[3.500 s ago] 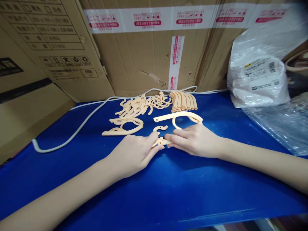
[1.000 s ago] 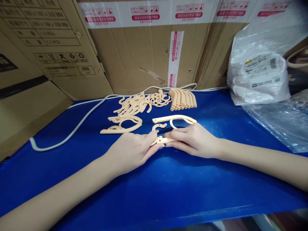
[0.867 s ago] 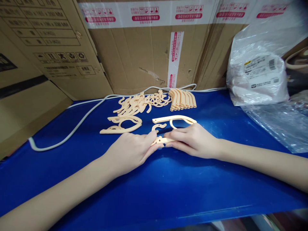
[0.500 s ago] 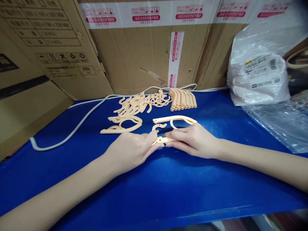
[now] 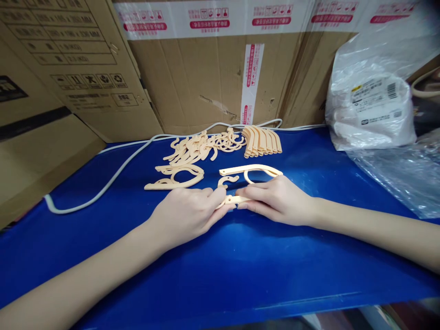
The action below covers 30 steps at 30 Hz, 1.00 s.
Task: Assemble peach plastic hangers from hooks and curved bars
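Observation:
My left hand is closed in a pinch on the left end of a cream plastic folding-hanger part. The fingers of my right hand grip the same part from the right. A round hole shows in the short stretch between my fingertips; the rest is hidden by the hands. Just behind them lies a loose S-shaped hanger hook. Beyond my right hand is a long curved hanger arm with a ring-like piece under it. A folded hanger rests behind my left hand.
Farther back on the blue tabletop are a heap of loose hooks and a row of curved hanger arms. A white cable runs along the back and left. Cardboard boxes stand behind; a plastic-wrapped package sits at right.
Both hands keep the same grip on the hanger part, almost still. The whole view has shifted very slightly.

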Motion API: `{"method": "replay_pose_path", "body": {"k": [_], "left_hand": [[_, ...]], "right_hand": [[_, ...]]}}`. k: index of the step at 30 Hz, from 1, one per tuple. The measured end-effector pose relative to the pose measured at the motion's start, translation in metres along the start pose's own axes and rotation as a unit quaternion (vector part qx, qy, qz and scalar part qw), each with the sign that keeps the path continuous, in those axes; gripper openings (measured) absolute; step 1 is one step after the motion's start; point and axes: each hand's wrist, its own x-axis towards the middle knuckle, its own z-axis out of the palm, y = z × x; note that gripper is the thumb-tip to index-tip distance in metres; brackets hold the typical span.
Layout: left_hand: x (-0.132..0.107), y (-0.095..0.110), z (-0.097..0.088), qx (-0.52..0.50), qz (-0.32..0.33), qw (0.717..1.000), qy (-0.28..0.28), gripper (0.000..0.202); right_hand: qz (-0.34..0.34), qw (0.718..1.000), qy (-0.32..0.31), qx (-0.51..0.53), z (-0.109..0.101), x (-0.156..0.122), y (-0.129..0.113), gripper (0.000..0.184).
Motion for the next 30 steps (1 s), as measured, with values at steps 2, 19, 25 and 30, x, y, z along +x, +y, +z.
{"method": "replay_pose_path", "body": {"k": [2,19,25,30], "left_hand": [[0.0,-0.0001,0.0002,0.002,-0.005,1.0,0.004,0.048],[-0.0007,-0.0004,-0.0011,-0.016,-0.005,1.0,0.022,0.04],[-0.0008,-0.0018,-0.0022,0.016,0.007,0.999,0.048,0.039],[0.0012,-0.005,-0.0023,-0.016,0.031,0.999,0.038,0.037]], "right_hand": [[0.003,1.0,-0.004,0.005,0.0002,0.0004,0.0,0.032],[0.022,0.998,-0.044,0.032,-0.0013,0.0004,0.001,0.032],[0.024,0.997,-0.046,0.049,-0.0014,0.0017,-0.0001,0.031],[0.026,0.997,-0.046,0.046,-0.0011,0.0013,-0.0005,0.03]]}}
